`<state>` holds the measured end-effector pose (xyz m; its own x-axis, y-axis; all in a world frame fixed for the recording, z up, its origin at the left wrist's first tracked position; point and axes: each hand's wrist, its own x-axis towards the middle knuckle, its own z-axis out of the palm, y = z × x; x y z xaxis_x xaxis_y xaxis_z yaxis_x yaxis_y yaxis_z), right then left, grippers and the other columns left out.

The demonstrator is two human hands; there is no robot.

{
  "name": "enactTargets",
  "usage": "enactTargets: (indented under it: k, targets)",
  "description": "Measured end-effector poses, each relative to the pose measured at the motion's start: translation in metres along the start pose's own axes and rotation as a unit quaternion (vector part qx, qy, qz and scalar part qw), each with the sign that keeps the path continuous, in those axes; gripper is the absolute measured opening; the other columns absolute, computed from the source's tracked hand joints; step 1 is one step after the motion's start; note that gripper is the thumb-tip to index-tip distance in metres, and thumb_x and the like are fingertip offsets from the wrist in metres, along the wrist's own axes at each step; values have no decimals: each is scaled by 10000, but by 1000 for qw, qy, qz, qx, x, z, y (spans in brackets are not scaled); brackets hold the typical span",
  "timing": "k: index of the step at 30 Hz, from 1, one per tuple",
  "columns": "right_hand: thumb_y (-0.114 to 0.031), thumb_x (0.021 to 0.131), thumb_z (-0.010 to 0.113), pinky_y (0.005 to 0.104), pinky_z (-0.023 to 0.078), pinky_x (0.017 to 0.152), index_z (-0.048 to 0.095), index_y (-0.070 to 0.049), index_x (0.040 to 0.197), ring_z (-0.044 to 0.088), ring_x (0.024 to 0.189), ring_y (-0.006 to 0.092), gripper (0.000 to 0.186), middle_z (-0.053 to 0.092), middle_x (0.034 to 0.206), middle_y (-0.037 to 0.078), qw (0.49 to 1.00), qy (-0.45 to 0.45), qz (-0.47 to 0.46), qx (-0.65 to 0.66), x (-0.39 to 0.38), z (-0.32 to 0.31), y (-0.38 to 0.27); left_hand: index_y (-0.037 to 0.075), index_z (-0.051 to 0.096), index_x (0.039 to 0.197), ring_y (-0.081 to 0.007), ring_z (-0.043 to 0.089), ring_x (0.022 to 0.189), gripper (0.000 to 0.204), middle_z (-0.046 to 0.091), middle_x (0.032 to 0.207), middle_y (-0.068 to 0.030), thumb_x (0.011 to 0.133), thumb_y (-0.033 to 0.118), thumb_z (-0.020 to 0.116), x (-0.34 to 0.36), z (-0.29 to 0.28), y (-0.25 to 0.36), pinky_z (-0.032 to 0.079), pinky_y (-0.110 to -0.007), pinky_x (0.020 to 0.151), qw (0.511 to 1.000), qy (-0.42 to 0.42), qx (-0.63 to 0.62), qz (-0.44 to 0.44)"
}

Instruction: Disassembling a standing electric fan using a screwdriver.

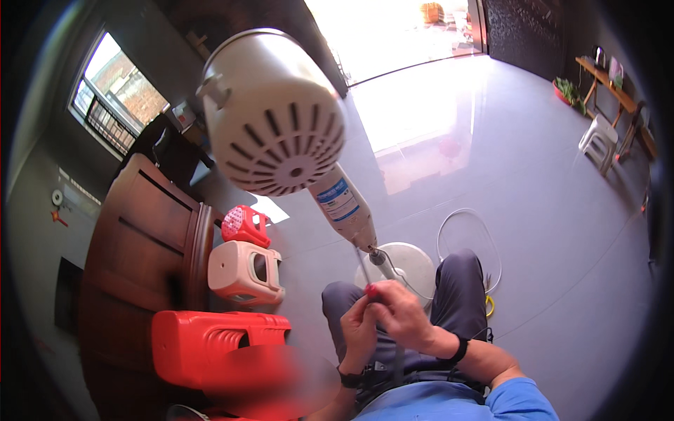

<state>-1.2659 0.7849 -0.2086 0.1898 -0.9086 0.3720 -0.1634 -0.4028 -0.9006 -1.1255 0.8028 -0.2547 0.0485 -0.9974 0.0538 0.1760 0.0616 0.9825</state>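
A pale pedestal fan stands before me, its slotted motor housing (281,119) large at the upper left. Its neck (344,207) slopes down to a short pole over a round white base (411,263). Just below the neck, a screwdriver (371,288) with a red handle points its thin shaft up at the joint. My right hand (404,316) is closed around the handle, most of which the fingers hide. Beside it my left hand (359,328) is also closed, its fingertips pinched against the handle's lower part and touching the right hand.
A white cable (497,245) loops on the floor by my right knee, with yellow-handled scissors (490,305) nearby. At left stand red stools (203,344), a beige stool (242,272) and a dark wooden furniture piece (140,245). A white stool (599,140) is far right.
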Motion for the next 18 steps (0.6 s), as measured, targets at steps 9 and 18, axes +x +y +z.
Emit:
enactTargets:
  k: [9, 18]
  targets:
    - [-147, 963, 639, 377, 518, 612, 632, -20, 1075, 704, 677, 318, 169, 681, 738, 162, 979, 116, 167, 16, -22, -66, 26, -37, 619, 1245, -152, 662, 979, 378, 692, 1137, -106, 1070, 285, 528, 54, 21, 20, 510, -274, 844, 979, -164, 102, -64]
    - [-313, 974, 600, 476, 523, 694, 636, -21, 1076, 695, 752, 390, 311, 703, 787, 192, 965, 0, 263, -13, -35, -37, 56, 17, 628, 1163, -157, 673, 844, 237, 678, 974, -66, 1045, 217, 576, 74, 21, -42, 557, -312, 765, 971, -49, -133, -190]
